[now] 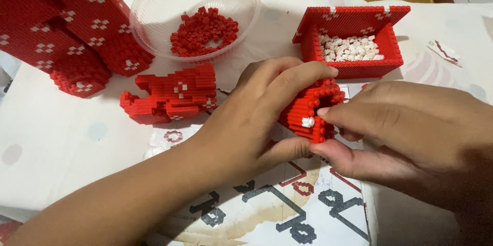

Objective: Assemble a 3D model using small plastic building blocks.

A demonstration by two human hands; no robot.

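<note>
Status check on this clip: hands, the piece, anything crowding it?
Left hand grips small red brick-built piece. Right hand pinches its white stud. Finished red brick section sits apart, left. Nothing crowding.

You get soft, even indoor light from above, bright enough to read the red bricks clearly. Faint shadows fall under your hands (328,123). The clear bowl (154,0) shows mild glare. Near right corner goes dim; the nearest forearm blurs slightly.
</note>
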